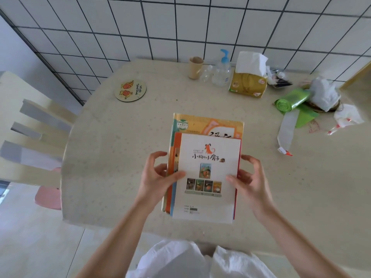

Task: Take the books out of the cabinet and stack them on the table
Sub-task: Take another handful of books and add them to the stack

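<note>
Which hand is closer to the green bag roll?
Right. The right hand is at the book stack's right edge, on the side where the green bag roll lies. The left hand is across the stack, farther away.

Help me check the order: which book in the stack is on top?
The white book with the orange dog drawing and a row of small pictures. It lies uncovered over the orange-edged books and the larger yellow book.

White top book [208, 177]; speckled beige table [120, 157].
</note>
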### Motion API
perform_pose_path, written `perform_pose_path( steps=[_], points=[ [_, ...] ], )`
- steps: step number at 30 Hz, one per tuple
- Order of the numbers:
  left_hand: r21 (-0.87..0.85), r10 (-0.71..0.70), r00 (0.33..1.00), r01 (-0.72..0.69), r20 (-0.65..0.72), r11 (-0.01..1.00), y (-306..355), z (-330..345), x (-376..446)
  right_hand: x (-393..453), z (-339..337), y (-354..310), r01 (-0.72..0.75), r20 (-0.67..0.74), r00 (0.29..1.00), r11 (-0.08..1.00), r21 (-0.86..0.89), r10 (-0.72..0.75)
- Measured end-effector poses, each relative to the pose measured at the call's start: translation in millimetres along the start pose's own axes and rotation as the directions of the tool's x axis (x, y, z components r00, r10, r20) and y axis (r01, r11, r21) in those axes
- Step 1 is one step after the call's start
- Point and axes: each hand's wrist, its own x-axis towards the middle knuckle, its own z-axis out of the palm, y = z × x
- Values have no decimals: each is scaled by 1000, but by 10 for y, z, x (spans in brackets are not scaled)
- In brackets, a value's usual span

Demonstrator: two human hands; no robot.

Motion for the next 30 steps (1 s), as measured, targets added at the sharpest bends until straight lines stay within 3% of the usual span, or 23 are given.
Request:
perform_pose_path(
  steps=[4,11,16,27,30],
  points=[
    [49,-77,997,78,-24,996,155,86,314,279,25,-77,-61,-53,997,998,-29,59],
    [187,-69,998,70,-14,980,210,234,643,658,100,-113,-209,-127,972,974,-88,197],
    [237,-135,990,141,-40,961,97,317,708,829,122,-44,-287,-130,955,944,-161,268],
    [399,-113,989,141,-94,906,56,372,868,1093,274,-46,-330,-134,943,905,-268,304],
    [434,-103,991,132,-90,891,6,392,858,1099,311,-67,-280,-123,960,883,-377,252]
  ],
)
